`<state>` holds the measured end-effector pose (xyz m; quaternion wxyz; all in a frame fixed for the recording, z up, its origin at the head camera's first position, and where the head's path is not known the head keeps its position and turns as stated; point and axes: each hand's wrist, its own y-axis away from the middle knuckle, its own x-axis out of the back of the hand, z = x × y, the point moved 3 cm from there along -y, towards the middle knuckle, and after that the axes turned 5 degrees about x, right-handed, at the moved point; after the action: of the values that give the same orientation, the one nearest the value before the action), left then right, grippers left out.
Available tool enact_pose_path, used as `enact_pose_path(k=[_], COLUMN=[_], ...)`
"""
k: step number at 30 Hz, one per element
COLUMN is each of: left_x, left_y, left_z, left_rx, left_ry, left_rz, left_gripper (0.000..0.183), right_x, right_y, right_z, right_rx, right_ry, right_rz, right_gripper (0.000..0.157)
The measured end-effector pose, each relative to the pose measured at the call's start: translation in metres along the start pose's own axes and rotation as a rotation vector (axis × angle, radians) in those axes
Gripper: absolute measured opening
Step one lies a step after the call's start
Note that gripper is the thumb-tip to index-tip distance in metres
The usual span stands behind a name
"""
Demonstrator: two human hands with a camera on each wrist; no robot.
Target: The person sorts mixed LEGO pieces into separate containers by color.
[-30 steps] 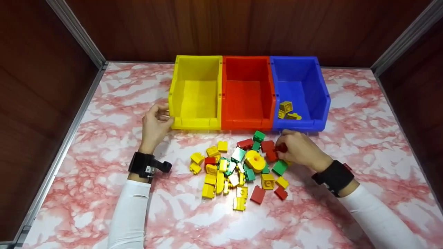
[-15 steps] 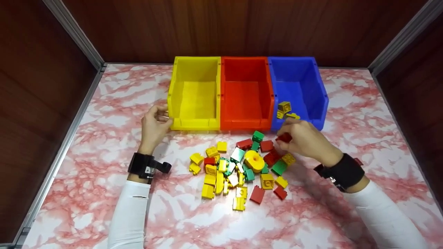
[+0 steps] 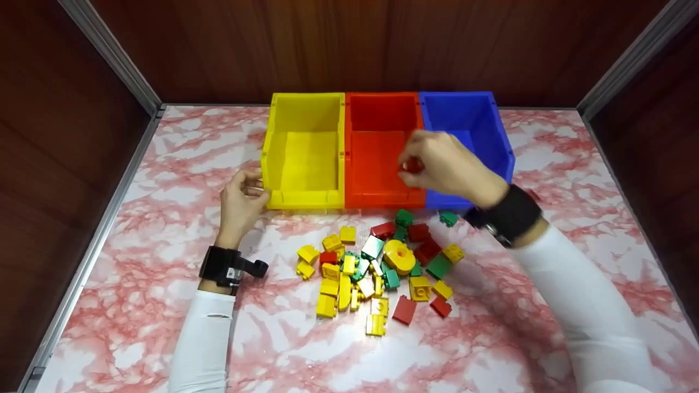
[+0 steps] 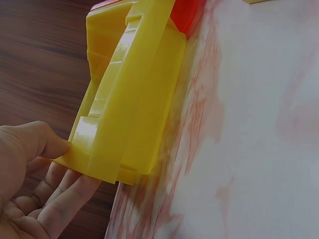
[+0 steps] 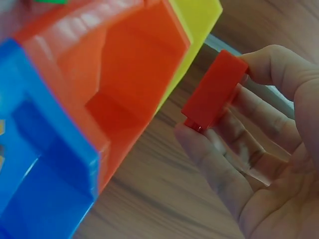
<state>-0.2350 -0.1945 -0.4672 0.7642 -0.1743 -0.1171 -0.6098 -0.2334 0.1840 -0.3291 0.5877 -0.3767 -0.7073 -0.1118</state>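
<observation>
My right hand [image 3: 445,164] pinches a red toy brick [image 5: 217,89] between thumb and fingers. In the head view it hangs over the right side of the red bin [image 3: 377,199], covering part of the blue bin [image 3: 456,112]. My left hand [image 3: 243,202] holds the front left corner of the yellow bin [image 3: 306,199]. Seen from the left wrist, the thumb [image 4: 55,147] lies on the bin's front edge and the fingers against its side. In front of the bins lies a loose pile of yellow bricks [image 3: 326,305], red bricks [image 3: 404,310] and green bricks [image 3: 438,267].
All three bins stand side by side near the dark wooden back wall [image 3: 306,49]. A green brick [image 3: 449,219] lies apart, just in front of the blue bin. A round yellow piece [image 3: 400,256] sits among the pile on the marbled table [image 3: 306,360]. Side walls flank the table.
My right hand has lifted a red brick from the pile's right side and carried it up and left over the red bin. The left hand stays on the yellow bin.
</observation>
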Motion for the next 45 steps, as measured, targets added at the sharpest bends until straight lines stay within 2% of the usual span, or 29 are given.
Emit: enact_pose_path(k=[3,6,11,18,23,27,32,36,42,45], left_x=[0.001,0.001,0.001,0.0,0.0,0.0,0.0,0.001,0.001,0.001], left_y=[0.0,0.0,0.0,0.002,0.002,0.003,0.001,0.001,0.002,0.002], left_z=[0.0,-0.001,-0.001,-0.002,-0.001,0.0,-0.001,0.0,0.0,0.0], left_rx=[0.004,0.004,-0.001,0.014,0.011,0.006,0.001,0.012,0.016,0.011], left_ry=[0.003,0.011,0.014,0.026,0.019,0.003,0.014,0.023,0.02,0.021], left_rz=[-0.001,0.002,0.004,-0.012,-0.015,-0.009,-0.005,-0.003,-0.009,-0.013], left_gripper=[0.031,0.031,0.031,0.031,0.032,0.03,0.03,0.032,0.032,0.033], right_x=[-0.005,-0.018,-0.053,-0.095,-0.109,-0.114,-0.117,-0.109,-0.073,-0.05], right_y=[-0.026,-0.049,-0.078,-0.091,-0.094,-0.093,-0.089,-0.085,-0.071,-0.053], right_z=[0.006,0.016,0.034,0.043,0.047,0.049,0.052,0.051,0.034,0.024], right_rx=[-0.012,-0.05,-0.171,-0.265,-0.29,-0.283,-0.31,-0.297,-0.221,-0.163], right_ry=[-0.002,-0.009,-0.011,0.029,0.066,0.088,0.053,0.013,0.051,0.071], right_rz=[-0.017,-0.049,-0.182,-0.353,-0.412,-0.433,-0.469,-0.47,-0.414,-0.336], right_gripper=[0.013,0.014,0.014,0.017,0.024,0.022,0.018,0.027,0.058,0.062])
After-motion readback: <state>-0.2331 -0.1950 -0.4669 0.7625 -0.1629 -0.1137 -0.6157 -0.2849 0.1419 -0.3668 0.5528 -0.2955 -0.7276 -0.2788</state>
